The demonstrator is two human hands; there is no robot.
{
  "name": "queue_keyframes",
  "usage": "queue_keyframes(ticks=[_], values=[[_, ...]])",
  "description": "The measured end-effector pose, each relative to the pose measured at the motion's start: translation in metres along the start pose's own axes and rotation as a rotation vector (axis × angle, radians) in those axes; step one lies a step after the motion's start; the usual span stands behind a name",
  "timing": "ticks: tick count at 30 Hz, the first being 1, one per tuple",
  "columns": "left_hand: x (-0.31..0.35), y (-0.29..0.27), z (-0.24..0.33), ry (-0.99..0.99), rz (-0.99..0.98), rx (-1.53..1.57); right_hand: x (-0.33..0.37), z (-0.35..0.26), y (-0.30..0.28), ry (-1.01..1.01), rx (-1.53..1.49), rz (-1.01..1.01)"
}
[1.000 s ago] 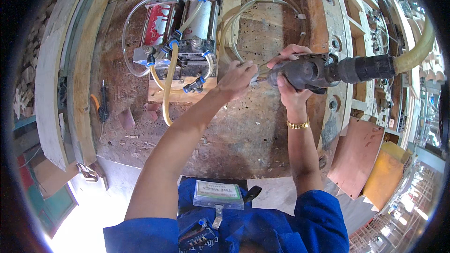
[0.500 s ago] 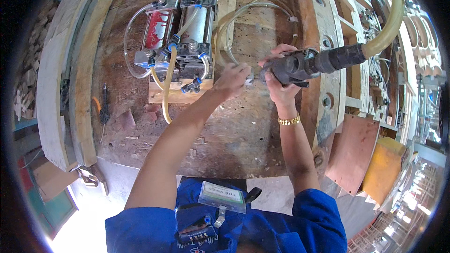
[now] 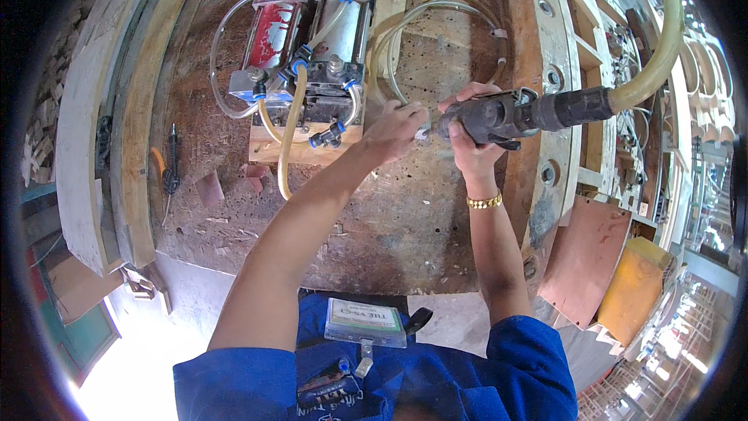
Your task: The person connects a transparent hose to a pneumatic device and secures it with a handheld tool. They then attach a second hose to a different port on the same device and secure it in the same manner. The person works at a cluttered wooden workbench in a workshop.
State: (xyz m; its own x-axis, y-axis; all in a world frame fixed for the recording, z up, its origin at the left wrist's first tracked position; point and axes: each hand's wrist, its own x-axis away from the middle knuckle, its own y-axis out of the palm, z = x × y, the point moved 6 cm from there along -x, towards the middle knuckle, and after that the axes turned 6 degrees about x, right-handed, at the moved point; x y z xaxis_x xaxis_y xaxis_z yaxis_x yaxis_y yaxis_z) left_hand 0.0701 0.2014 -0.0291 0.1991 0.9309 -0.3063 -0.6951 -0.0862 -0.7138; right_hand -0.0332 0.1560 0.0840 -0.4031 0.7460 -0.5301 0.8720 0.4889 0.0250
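My right hand (image 3: 473,136) is wrapped round a black hose coupling (image 3: 499,118), which joins a thick yellowish hose (image 3: 658,47) rising to the upper right. My left hand (image 3: 396,132) pinches a thin clear hose (image 3: 389,54), whose loop lies on the board behind it. Something small and whitish pokes out past the left fingertips, facing the coupling's near end with a short gap between. Left of my hands two pneumatic cylinders (image 3: 340,31), one with a red label, are fixed on a wooden block with clear and yellowish tubes and blue-ringed fittings.
A worn wooden bench top (image 3: 366,234) lies under everything. At the left are a screwdriver-like black tool (image 3: 171,160), scraps of reddish sheet (image 3: 209,189) and long planks (image 3: 148,109). A pale wooden rail with holes (image 3: 555,109) runs along the right, beside a yellow block (image 3: 635,288).
The view has shifted slightly, so the cylinders and bench sit a little further right. My hands keep their holds, still close together, with the coupling turned slightly.
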Motion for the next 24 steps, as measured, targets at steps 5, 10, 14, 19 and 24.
queue_keyframes(ticks=[5, 10, 14, 19, 24], values=[[0.001, 0.004, -0.001, 0.053, 0.012, -0.063, 0.002, 0.005, -0.006, 0.015, -0.046, 0.046], [0.002, 0.008, -0.004, 0.015, -0.058, -0.096, 0.002, 0.006, -0.007, 0.049, -0.022, 0.069], [0.0, 0.005, -0.001, 0.04, -0.03, -0.11, 0.0, 0.008, -0.007, 0.052, -0.036, 0.06], [0.0, 0.005, 0.001, 0.028, -0.066, -0.128, 0.0, 0.007, -0.006, -0.003, 0.098, 0.05], [0.0, -0.001, 0.003, 0.031, 0.002, -0.098, 0.002, 0.011, -0.007, 0.04, 0.001, 0.067]])
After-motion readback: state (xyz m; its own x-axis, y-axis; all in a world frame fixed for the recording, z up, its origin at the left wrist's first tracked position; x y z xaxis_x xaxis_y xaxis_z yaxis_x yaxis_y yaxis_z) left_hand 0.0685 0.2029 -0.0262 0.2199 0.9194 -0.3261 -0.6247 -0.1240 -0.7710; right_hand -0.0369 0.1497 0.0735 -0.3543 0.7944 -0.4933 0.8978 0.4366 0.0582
